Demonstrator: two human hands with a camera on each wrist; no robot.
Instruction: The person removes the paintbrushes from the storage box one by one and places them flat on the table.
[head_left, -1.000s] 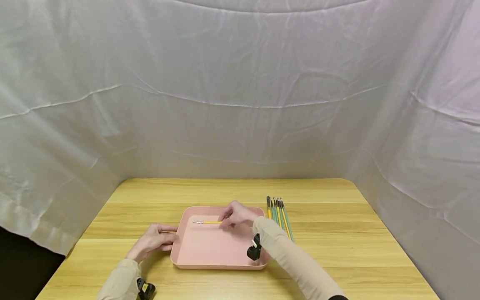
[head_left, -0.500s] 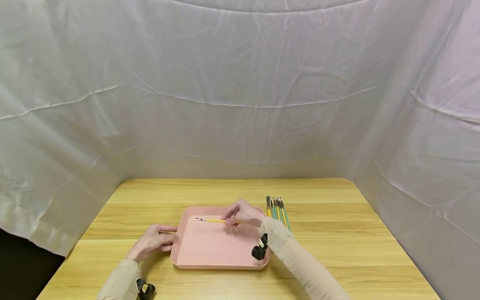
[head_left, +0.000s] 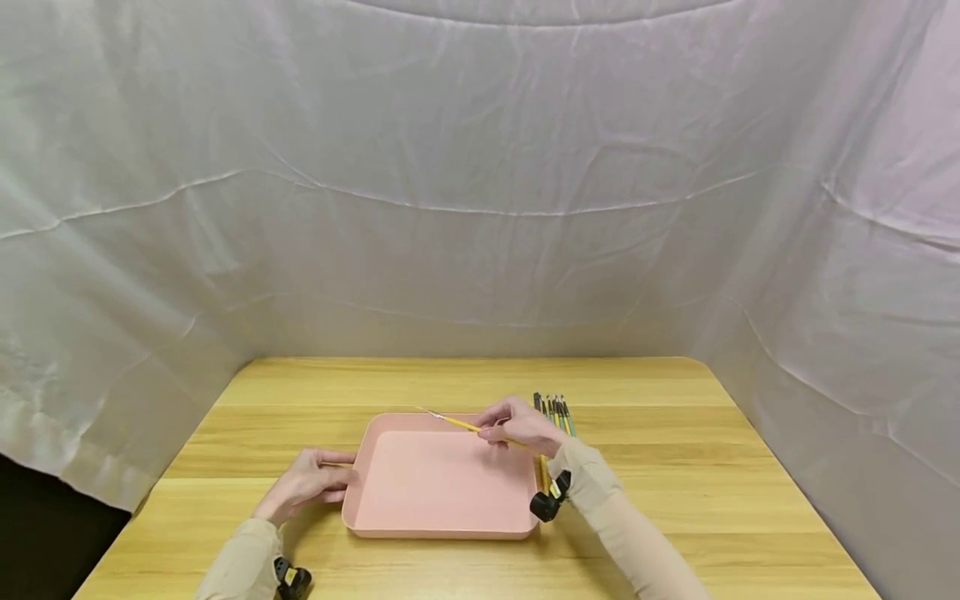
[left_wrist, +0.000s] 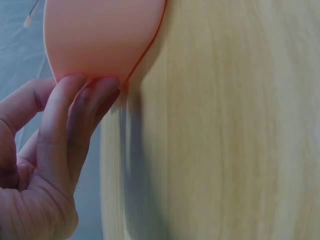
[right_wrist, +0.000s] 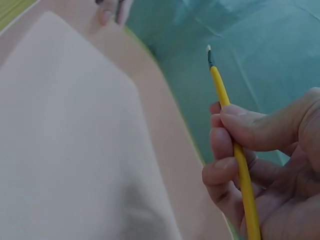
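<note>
A pink tray (head_left: 438, 487) lies on the wooden table (head_left: 675, 500). My right hand (head_left: 517, 427) pinches a thin yellow paintbrush (head_left: 457, 422) above the tray's far right corner, tip pointing left and away. In the right wrist view the yellow paintbrush (right_wrist: 235, 150) runs between thumb and fingers of my right hand (right_wrist: 260, 165), with the pink tray (right_wrist: 75, 140) below. My left hand (head_left: 311, 481) rests against the tray's left rim. The left wrist view shows its fingers (left_wrist: 65, 120) touching the tray's edge (left_wrist: 100, 45).
Several green and yellow paintbrushes (head_left: 558, 417) lie side by side on the table just right of the tray, partly behind my right hand. White cloth (head_left: 480, 183) hangs around the back and both sides of the table.
My right hand has lifted the yellow paintbrush off the tray floor and carried it right and back, toward the other brushes. The left hand has stayed on the rim.
</note>
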